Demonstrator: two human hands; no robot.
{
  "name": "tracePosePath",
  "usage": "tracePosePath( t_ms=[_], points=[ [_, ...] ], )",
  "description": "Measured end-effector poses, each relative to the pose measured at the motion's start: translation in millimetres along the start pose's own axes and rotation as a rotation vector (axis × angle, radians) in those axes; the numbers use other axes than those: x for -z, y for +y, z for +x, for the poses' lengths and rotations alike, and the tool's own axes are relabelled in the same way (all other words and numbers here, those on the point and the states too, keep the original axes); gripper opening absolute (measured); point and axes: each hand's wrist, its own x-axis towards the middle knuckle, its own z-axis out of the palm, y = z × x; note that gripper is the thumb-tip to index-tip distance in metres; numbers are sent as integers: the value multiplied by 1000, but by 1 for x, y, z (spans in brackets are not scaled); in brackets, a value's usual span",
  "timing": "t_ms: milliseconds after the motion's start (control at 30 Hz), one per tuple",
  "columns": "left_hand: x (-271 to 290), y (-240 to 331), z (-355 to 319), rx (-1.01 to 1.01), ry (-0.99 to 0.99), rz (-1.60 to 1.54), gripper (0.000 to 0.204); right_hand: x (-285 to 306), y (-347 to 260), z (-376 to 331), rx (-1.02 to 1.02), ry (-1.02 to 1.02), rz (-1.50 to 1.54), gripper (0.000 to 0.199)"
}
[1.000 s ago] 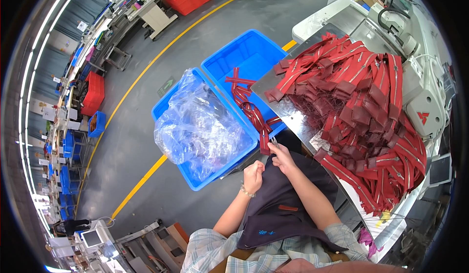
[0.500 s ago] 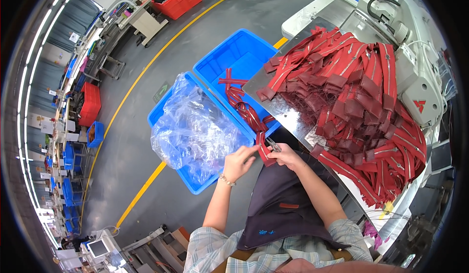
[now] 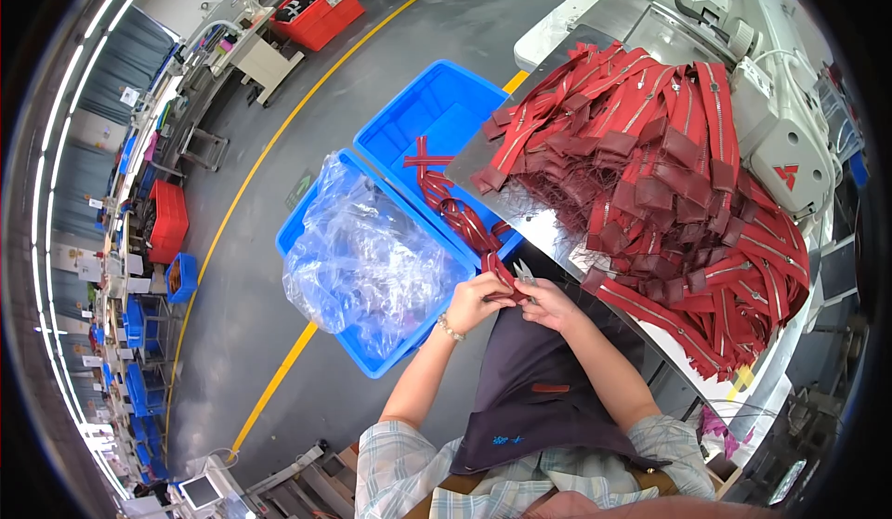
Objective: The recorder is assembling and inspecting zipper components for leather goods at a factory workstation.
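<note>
Between my two hands, just over the dark apron (image 3: pixel 548 370), I see a red zipper strip (image 3: pixel 499 273) pinched at its near end. My left hand (image 3: pixel 476 300) closes its fingers on the strip from the left, and my right hand (image 3: pixel 550 303) meets it from the right, holding what looks like small metal snips (image 3: pixel 523 271), though the view is too small to be sure. From the grip, the strip runs up and away into the further blue bin (image 3: pixel 437 119). Left of the grip sits a nearer blue bin (image 3: pixel 372 356) lined with a clear plastic bag (image 3: pixel 358 259). Right of the grip, a heap of red zippers (image 3: pixel 669 166) covers the metal table (image 3: pixel 544 226).
</note>
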Motion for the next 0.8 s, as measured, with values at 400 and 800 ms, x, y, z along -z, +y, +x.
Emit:
tracePosePath(
  t_ms=[400, 800],
  points=[
    [38, -14, -15, 282, 708, -44, 13, 5, -8, -16, 189, 203, -281, 32],
    [23, 16, -10, 128, 385, 38, 7, -1, -1, -27, 202, 172, -205, 13]
  ],
)
